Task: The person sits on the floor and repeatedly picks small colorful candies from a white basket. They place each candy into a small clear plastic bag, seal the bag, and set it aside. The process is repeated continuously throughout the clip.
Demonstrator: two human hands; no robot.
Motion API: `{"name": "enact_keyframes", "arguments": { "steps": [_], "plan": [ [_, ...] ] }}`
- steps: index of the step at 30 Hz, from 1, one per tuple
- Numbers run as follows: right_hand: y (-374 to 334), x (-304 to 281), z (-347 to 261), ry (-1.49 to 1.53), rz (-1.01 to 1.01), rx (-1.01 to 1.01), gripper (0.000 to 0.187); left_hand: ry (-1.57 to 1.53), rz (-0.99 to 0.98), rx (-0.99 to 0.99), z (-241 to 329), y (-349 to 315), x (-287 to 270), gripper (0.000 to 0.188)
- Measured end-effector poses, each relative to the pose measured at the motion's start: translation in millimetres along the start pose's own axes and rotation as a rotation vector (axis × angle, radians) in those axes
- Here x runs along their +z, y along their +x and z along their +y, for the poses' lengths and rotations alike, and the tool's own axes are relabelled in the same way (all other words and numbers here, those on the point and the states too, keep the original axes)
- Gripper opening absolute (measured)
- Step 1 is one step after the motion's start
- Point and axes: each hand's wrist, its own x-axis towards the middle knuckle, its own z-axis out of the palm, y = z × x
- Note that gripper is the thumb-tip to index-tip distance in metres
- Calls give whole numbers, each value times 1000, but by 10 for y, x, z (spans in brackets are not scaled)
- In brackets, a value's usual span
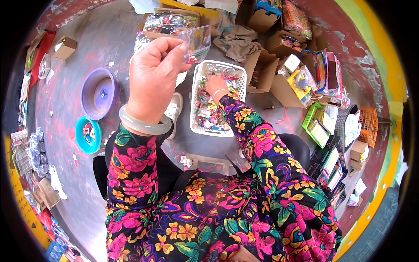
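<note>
My left hand (159,65), a pale bangle at its wrist, is raised and closed on the edge of a clear plastic box (202,38). A few small coloured bits show near the bottom of the box. Lower down and to the right, my right hand (215,84) reaches into a white plastic basket (192,114). Many small, colourful pieces (210,114) fill the basket, too small to name. The fingers of my right hand are down among those pieces and mostly hidden, so their grip cannot be made out.
On the floor at left stand a purple basin (85,96) and a teal basin (80,142). Beyond my left hand is a cardboard box (150,35) of small packets. Open cartons (260,72), a green basket (310,127) and an orange crate (369,126) crowd the right side.
</note>
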Motion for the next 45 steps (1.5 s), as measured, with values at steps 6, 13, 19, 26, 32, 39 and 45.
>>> {"name": "enact_keyframes", "arguments": {
  "steps": [6,13,19,26,32,39,45],
  "plan": [
    [83,35,-2,-34,-5,30,25,1,-31,1,1,-12,32,18],
    [120,6,338,511,-125,-83,20,33,-20,10,-76,63,21,16],
    [-251,-687,290,1222,-503,168,20,10,-20,1,-178,153,-20,16],
    [-835,-1623,221,1493,-426,-66,23,121,-39,18,-310,264,29,15],
    [-1505,-2163,85,1555,-196,-233,21,262,-138,43,-490,260,61,13],
    [-1757,-2449,-251,1297,140,-562,13,552,-212,135,-358,128,246,13],
    [-1712,-2375,-286,1014,176,-738,12,621,-277,254,-317,81,385,14]
  ]
}}
